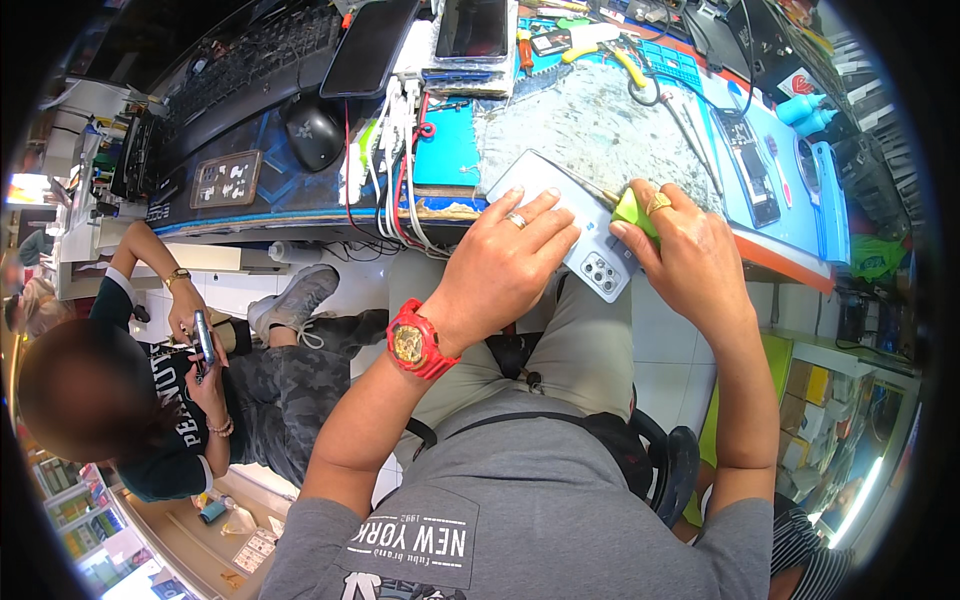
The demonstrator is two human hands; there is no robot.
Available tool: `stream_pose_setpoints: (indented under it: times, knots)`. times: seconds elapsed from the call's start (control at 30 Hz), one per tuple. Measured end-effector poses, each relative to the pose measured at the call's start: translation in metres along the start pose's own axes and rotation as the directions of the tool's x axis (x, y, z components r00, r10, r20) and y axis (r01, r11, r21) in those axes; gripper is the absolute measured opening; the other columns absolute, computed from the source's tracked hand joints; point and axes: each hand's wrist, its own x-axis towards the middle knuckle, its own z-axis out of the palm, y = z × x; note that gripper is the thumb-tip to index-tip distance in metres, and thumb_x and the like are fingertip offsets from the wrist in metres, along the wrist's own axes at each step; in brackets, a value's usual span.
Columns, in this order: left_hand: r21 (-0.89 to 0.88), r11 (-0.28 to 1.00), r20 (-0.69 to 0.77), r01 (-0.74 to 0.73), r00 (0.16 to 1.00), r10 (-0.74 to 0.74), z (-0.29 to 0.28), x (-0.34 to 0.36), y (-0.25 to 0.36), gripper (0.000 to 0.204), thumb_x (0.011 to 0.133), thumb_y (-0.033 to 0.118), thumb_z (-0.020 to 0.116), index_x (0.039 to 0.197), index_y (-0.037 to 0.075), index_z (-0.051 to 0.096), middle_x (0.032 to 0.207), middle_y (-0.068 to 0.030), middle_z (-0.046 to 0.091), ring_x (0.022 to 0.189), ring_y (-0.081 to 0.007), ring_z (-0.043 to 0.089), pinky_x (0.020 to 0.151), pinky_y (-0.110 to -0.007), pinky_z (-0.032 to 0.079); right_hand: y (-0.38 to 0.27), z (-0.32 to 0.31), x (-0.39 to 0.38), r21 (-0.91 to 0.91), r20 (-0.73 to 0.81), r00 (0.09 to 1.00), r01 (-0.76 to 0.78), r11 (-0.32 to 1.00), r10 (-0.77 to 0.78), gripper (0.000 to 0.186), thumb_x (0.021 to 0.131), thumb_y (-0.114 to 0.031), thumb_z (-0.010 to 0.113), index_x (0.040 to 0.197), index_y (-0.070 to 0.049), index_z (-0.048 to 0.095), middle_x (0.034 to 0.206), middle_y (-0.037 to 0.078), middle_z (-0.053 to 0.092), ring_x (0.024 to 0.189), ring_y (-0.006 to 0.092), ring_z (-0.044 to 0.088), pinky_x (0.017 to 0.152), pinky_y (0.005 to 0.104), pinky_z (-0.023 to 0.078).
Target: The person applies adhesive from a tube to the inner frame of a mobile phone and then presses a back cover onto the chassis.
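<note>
A pale silver smartphone [603, 262] lies back side up, its camera lenses toward me, sticking out over the desk's front edge. My left hand [505, 255] rests across it, fingers laid over its back and holding it down; the thumb is mostly hidden. Between the thumb and fingers of my right hand [685, 245] is a hand tool with a lime-green handle [631, 211]. Its thin metal shaft points to the far left, along the phone's right long edge. Whether the tip touches the phone I cannot tell. Beneath the phone's far part is a worn grey work mat [590, 115].
Cables [400, 150] hang over the desk edge at left, near a black mouse [314, 132]. Two dark phones [370, 48] lie at the back. Pliers with yellow handles [630, 66] and an opened phone [750, 170] are on the right. A seated person [200, 400] holds a phone at left.
</note>
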Motion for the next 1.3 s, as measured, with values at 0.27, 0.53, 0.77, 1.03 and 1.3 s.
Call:
stream_pose_setpoints:
  times: [0.27,0.53,0.77,1.03,1.3]
  knots:
    - [-0.003,1.000,-0.009,0.002,1.000,-0.002,0.001,0.000,-0.001,0.033,0.081,0.004,0.074,0.114,0.005,0.072,0.123,-0.0096,0.072,0.127,-0.0297,0.066,0.108,-0.050,0.051,0.002,0.001,-0.003,0.047,-0.054,0.999,-0.004,0.999,0.006,0.044,0.097,-0.035,0.071,0.127,-0.002,0.068,0.098,0.018,0.069,0.073,0.0368,0.071,0.065,0.0464,0.057]
    - [0.182,0.966,-0.134,0.185,0.978,-0.162,0.024,0.035,0.022,0.035,0.081,0.024,0.082,0.108,0.005,0.073,0.112,-0.0076,0.072,0.108,-0.0253,0.068,0.090,-0.041,0.054,-0.001,-0.022,-0.059,0.892,0.105,0.877,-0.291,0.345,0.469,0.043,0.112,-0.033,0.053,0.138,0.000,0.057,0.095,0.008,0.062,0.067,0.0112,0.064,0.057,0.0268,0.051]
    - [0.065,0.979,-0.236,0.191,0.957,-0.171,0.026,0.050,0.030,0.032,0.087,0.020,0.079,0.112,0.002,0.071,0.122,-0.0177,0.066,0.116,-0.0328,0.063,0.099,-0.047,0.049,-0.033,-0.001,-0.111,0.842,0.415,0.828,-0.192,-0.504,0.377,0.052,0.114,-0.043,0.038,0.139,0.002,0.049,0.099,0.014,0.061,0.061,0.0189,0.066,0.051,0.0301,0.056]
    - [-0.112,0.989,0.026,0.092,0.996,-0.089,-0.024,0.039,-0.049,0.046,0.085,0.017,0.080,0.125,-0.002,0.066,0.128,-0.0189,0.065,0.122,-0.0394,0.059,0.112,-0.052,0.041,-0.044,0.021,-0.069,0.724,0.641,0.760,-0.553,-0.412,0.106,0.042,0.113,-0.045,0.042,0.120,-0.004,0.050,0.088,0.011,0.062,0.057,0.0183,0.065,0.048,0.0325,0.056]
    - [-0.143,0.989,0.178,0.024,0.984,0.002,-0.032,0.051,-0.070,0.056,0.076,0.027,0.089,0.121,0.000,0.070,0.121,-0.0152,0.066,0.113,-0.0365,0.060,0.106,-0.047,0.045,-0.049,0.033,-0.038,0.646,0.705,0.709,-0.635,-0.424,0.013,0.042,0.111,-0.050,0.045,0.107,-0.008,0.050,0.082,0.007,0.061,0.053,0.0154,0.062,0.044,0.0306,0.053]
